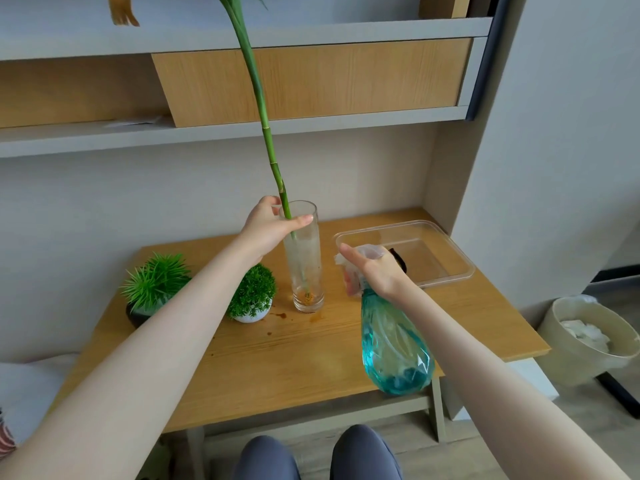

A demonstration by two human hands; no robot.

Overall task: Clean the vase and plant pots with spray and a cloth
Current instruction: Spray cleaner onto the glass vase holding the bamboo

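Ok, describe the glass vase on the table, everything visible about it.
The glass vase is a tall, clear, straight-sided cylinder standing upright on the wooden table, beside the small white-potted plant. Its wall looks cloudy, with orange-brown residue at the thick base and similar stains on the table next to it. A green bamboo stalk leans out of it. The left hand grips it near the rim.

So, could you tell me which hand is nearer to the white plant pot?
Left. The left hand grips the vase just above the white plant pot; the right hand, holding the spray bottle, is farther right.
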